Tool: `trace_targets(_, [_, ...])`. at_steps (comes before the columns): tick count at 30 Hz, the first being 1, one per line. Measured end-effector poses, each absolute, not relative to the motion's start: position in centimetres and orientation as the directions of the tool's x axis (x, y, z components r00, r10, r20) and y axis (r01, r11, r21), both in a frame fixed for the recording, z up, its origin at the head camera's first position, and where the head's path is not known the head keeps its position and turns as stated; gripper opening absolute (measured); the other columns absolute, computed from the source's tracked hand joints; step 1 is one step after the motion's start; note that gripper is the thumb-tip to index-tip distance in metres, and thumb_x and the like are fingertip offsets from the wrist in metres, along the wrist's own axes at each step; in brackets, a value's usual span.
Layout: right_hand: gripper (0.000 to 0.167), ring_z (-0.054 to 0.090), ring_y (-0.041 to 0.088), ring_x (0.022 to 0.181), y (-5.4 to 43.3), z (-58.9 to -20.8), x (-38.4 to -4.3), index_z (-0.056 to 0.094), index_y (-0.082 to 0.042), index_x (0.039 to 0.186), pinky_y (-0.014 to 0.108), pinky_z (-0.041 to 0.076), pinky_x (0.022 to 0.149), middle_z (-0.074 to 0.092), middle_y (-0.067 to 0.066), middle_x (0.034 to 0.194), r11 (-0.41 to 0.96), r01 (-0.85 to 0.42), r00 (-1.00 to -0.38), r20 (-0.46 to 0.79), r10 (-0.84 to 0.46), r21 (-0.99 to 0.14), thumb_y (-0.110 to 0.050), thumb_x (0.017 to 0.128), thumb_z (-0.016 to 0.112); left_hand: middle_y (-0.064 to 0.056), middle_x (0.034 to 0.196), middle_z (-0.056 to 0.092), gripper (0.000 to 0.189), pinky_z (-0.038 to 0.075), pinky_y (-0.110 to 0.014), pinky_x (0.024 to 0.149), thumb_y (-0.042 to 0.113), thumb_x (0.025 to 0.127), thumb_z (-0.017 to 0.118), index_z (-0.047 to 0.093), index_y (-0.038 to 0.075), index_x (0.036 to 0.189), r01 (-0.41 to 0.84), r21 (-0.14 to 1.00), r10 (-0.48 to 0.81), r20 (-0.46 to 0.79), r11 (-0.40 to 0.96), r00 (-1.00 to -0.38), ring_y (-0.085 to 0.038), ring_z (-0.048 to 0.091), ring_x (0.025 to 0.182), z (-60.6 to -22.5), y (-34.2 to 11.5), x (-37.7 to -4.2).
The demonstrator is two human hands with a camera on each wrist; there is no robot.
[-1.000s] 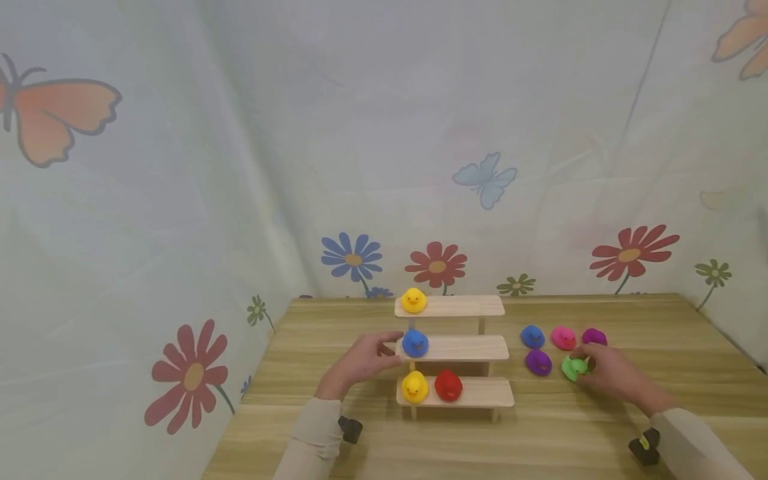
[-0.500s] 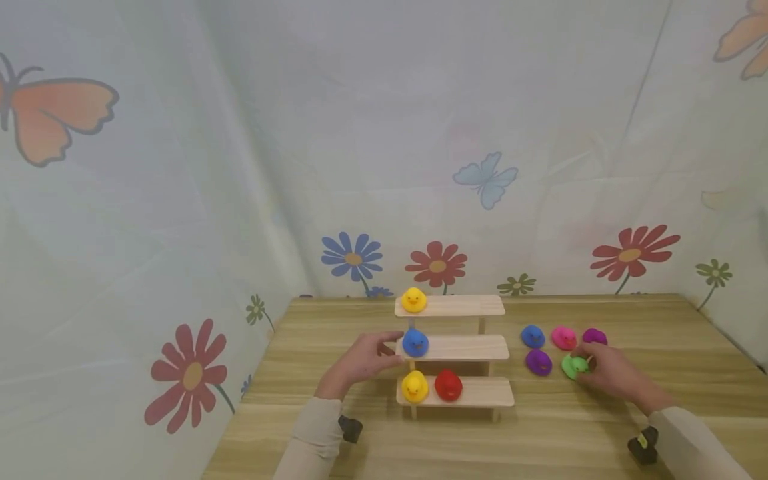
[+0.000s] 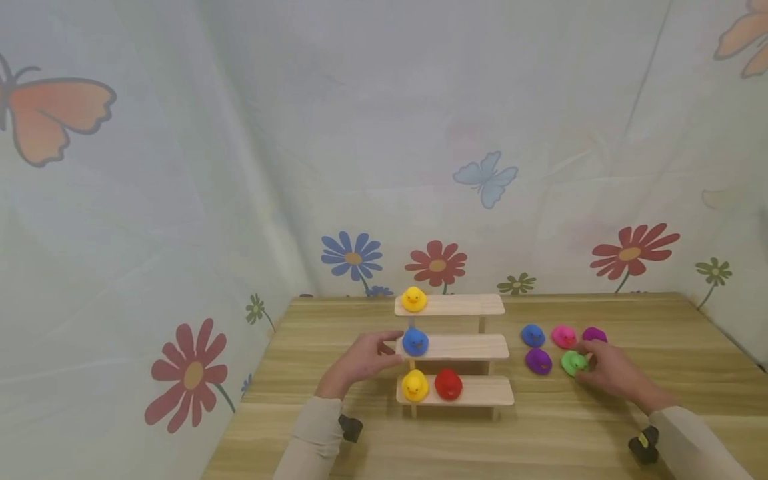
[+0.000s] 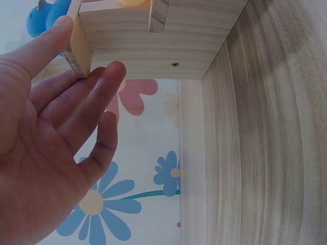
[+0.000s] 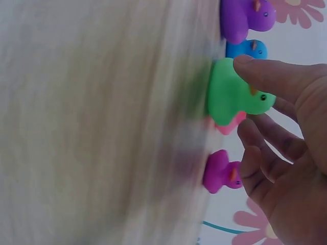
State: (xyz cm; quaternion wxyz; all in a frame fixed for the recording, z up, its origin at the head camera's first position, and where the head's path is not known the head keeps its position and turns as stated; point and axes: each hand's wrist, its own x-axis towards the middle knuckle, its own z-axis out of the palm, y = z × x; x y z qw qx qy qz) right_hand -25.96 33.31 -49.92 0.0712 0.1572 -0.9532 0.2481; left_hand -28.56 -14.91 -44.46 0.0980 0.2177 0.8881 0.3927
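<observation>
My left hand (image 3: 363,360) holds the left end of the middle board of a three-step wooden stand (image 3: 468,347), thumb at its front corner and fingers at the back. A blue rubber duck (image 3: 415,343) sits on that board by the fingertips. On the top board is a yellow duck (image 3: 414,300); the bottom board bears another yellow duck (image 3: 415,387) and a red duck (image 3: 449,385). My right hand (image 3: 613,375) holds a green rubber duck (image 5: 225,92) low over or on the table, its thumb on the duck's side; the other fingertips are partly hidden.
Around the green duck stand a blue duck (image 3: 533,336), a pink duck (image 3: 564,337), a purple duck (image 3: 539,361) and a magenta-purple duck (image 3: 595,335), partly behind the right hand. A flowered curtain (image 3: 384,167) hangs behind the wood-grain table (image 3: 444,447).
The green duck has shifted very slightly away from me and turned a little in the right hand. My left hand and the ducks on the stand stay where they were.
</observation>
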Motion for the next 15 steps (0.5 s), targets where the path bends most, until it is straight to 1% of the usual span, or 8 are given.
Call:
trace_targets(4, [0.046,0.058,0.029,0.084,32.9,-49.2,-25.6,0.061,0.003,0.108,0.043,0.051,0.068,0.061,0.017,0.103,0.841,-0.317,-0.947,0.202,-0.251,-0.439,-0.012,0.069,0.081,-0.002,0.129,0.056,0.054,0.053,-0.030,0.073,0.032,0.085,0.069,0.053,0.016,0.134,0.300,0.743,0.458,-0.011,0.598,-0.889,-0.016,0.061,0.095,-44.4,-14.9,-28.5])
trace_targets(7, [0.044,0.059,0.033,0.087,32.3,-48.3,-25.1,0.061,0.003,0.108,0.047,0.051,0.070,0.061,0.019,0.104,0.846,-0.314,-0.947,0.206,-0.247,-0.430,-0.013,0.071,0.080,-0.002,0.129,0.056,0.054,0.053,-0.030,0.073,0.032,0.085,0.069,0.052,0.016,0.134,0.298,0.743,0.456,-0.012,0.600,-0.890,-0.016,0.061,0.095,-44.5,-14.9,-28.6])
trace_targets(11, [0.041,0.060,0.031,0.085,31.0,-46.9,-24.2,0.063,0.002,0.108,0.047,0.052,0.068,0.062,0.015,0.100,0.846,-0.343,-0.935,0.232,-0.267,-0.408,-0.015,0.074,0.078,-0.002,0.129,0.056,0.054,0.053,-0.030,0.073,0.032,0.085,0.069,0.052,0.017,0.134,0.297,0.741,0.454,-0.013,0.602,-0.891,-0.016,0.061,0.095,-44.6,-14.9,-28.7])
trace_targets(15, [0.036,0.061,0.028,0.085,29.6,-45.9,-23.3,0.064,-0.002,0.110,0.044,0.053,0.068,0.061,0.013,0.103,0.842,-0.383,-0.918,0.256,-0.303,-0.380,-0.017,0.079,0.074,-0.002,0.129,0.056,0.054,0.053,-0.031,0.074,0.032,0.085,0.069,0.053,0.017,0.134,0.297,0.741,0.455,-0.013,0.602,-0.890,-0.017,0.061,0.095,-44.6,-14.8,-28.7])
